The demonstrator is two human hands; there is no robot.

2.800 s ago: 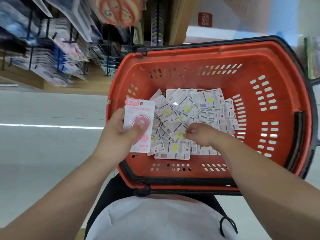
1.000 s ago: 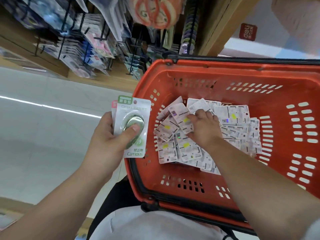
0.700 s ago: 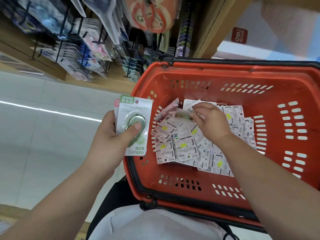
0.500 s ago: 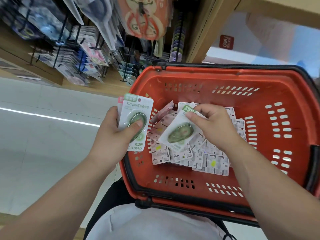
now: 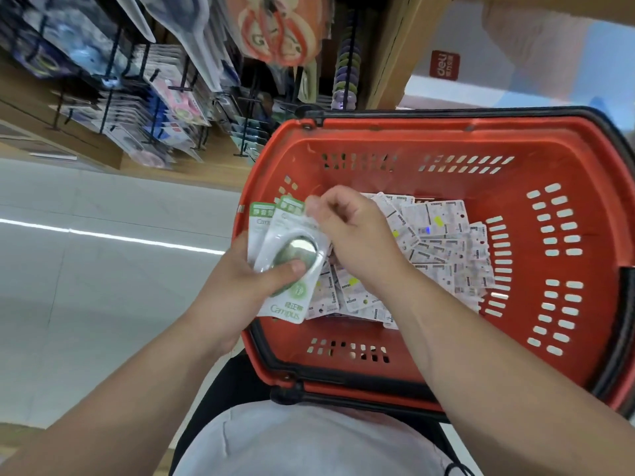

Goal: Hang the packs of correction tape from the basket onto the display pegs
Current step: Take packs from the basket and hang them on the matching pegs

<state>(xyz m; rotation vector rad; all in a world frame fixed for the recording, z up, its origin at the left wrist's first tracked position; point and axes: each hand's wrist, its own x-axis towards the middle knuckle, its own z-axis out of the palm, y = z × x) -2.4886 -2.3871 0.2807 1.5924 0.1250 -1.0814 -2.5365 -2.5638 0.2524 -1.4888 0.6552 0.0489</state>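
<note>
A wall of display pegs point(image 5: 156, 108), crowded with hanging stationery, fills the upper left, well apart from both hands. A red plastic shopping basket point(image 5: 412, 146) rests on a seated person's lap, to the right of the pegs. On its floor lies a loose heap of correction tape packs point(image 5: 443, 242), mostly face down with printed backs showing. Over the basket's left rim, the left hand point(image 5: 240, 286) grips a stack of green packs point(image 5: 261, 221), thumb pressed across the clear blister. The right hand point(image 5: 357, 235), fingers curled, pinches the top corner of the front pack point(image 5: 288, 304), apparently squaring it against the one behind. The held packs stand lengthwise, the "Campus" foot by the left wrist and the green header ends pointing away from the body, leaning slightly right. The pegs lie up and to the left of those headers, on the left hand's side, so that hand seems the nearer one for hanging. No hang holes can be made out.
</note>
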